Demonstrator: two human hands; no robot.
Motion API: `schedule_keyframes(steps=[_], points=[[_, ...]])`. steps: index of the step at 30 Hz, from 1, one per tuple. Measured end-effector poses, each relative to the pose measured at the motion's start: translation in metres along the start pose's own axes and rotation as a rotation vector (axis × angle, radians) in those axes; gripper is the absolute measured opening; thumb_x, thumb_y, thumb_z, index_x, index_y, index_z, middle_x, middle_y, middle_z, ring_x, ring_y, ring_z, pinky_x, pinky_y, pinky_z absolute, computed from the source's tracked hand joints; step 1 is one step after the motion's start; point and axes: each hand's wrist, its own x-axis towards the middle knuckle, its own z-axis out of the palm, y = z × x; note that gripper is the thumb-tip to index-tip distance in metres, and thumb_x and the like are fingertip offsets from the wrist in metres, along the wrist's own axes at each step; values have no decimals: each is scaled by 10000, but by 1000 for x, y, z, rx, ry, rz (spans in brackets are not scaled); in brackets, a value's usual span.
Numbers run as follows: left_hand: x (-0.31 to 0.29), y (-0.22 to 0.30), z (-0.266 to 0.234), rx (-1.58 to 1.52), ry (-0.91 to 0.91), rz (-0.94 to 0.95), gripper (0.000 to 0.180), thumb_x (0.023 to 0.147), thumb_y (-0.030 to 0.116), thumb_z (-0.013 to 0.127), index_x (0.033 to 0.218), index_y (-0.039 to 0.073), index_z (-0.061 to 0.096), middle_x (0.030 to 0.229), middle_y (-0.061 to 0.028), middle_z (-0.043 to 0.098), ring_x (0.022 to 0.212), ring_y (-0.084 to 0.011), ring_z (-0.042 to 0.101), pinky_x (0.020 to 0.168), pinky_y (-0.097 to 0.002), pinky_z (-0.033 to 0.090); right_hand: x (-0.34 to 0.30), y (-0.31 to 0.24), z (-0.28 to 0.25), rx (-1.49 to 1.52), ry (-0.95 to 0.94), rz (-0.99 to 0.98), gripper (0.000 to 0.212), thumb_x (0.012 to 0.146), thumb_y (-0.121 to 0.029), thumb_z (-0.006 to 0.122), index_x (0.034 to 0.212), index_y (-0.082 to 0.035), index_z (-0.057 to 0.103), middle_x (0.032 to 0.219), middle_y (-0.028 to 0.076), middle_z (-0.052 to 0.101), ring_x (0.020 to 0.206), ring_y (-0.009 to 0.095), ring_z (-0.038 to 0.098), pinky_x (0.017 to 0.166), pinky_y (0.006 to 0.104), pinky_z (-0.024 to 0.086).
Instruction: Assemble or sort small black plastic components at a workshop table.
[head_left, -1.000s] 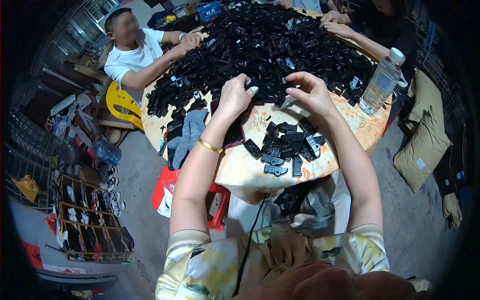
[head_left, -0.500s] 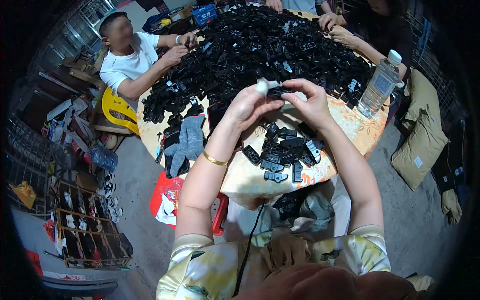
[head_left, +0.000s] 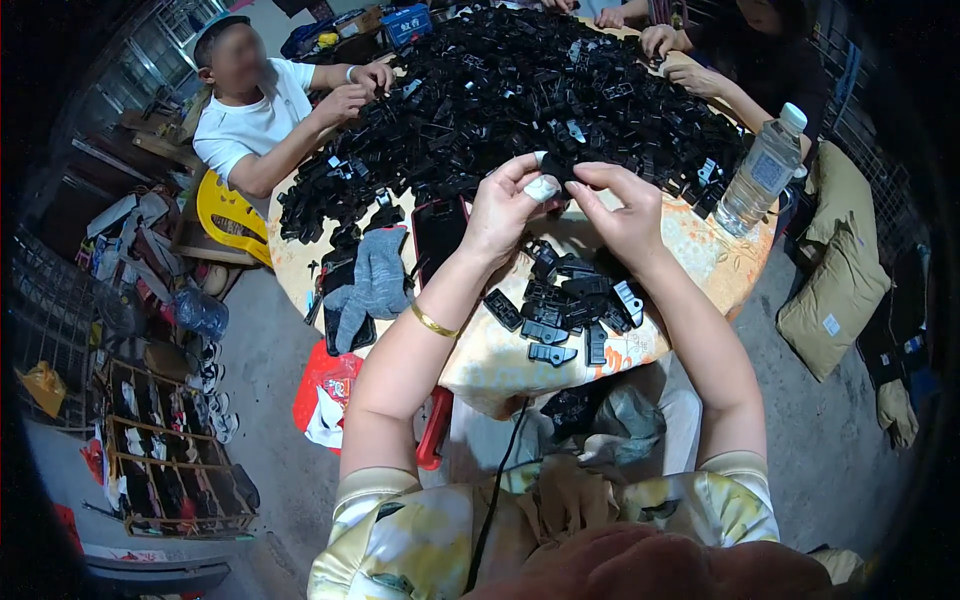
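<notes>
My left hand (head_left: 508, 210), with white coverings on its thumb and a fingertip and a gold bangle at the wrist, pinches a small black plastic part (head_left: 558, 168) over the near edge of a large heap. My right hand (head_left: 625, 215) meets it from the other side, thumb and index finger closed on the same part. Against the dark heap the part's outline is hard to make out. Below my hands, a small cluster of black plastic parts (head_left: 575, 300) lies on the patterned tablecloth (head_left: 480, 365). The big heap of black parts (head_left: 500, 90) covers most of the table beyond.
A clear bottle (head_left: 762, 170) stands at the table's right. On the left lie a grey glove (head_left: 375, 275) and a dark phone (head_left: 438, 240). Co-workers' hands (head_left: 350, 95) handle parts around the far side. A yellow stool (head_left: 225, 225) and a red stool (head_left: 434, 430) stand by the table.
My left hand has turned, bringing its white-covered thumb lower, and the part has tilted between my fingers. My right hand has shifted slightly. At the left, a co-worker's hands have moved a little.
</notes>
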Motion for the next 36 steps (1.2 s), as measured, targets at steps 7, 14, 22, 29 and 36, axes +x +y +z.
schedule_keyframes(steps=[7,14,22,29,36], points=[[5,0,-7,-56,99,47,188,869,103,565,1031,9,547,907,-43,608,786,-88,592,714,-214,512,5,-8,5,-91,-228,-258,183,736,-37,656,913,9,650,957,142,649,889,259,620,755,323,492],[-8,26,-7,368,-282,101,245,852,88,552,1066,-31,556,939,-88,633,823,-151,618,732,-251,509,6,25,0,2,-216,314,175,774,-91,629,936,-34,664,906,96,661,804,199,620,699,293,505],[-16,21,-2,790,-695,244,391,752,188,685,1095,32,583,924,-122,588,870,-241,567,800,-331,453,3,45,-1,-473,-703,-9,267,681,-157,670,922,-43,655,941,122,633,897,300,556,806,375,453],[3,23,-47,1035,-515,-2,279,790,49,584,1066,8,581,959,-106,608,895,-194,575,812,-298,453,4,23,-5,-84,-466,380,333,741,-202,670,1008,-10,620,896,131,655,768,202,640,680,301,510],[4,11,-50,1091,-604,-25,369,691,20,648,1057,32,599,1009,-110,575,912,-229,571,803,-323,461,4,16,-5,-86,-544,391,332,758,-154,673,1051,-12,607,874,73,645,754,117,597,675,249,486]])
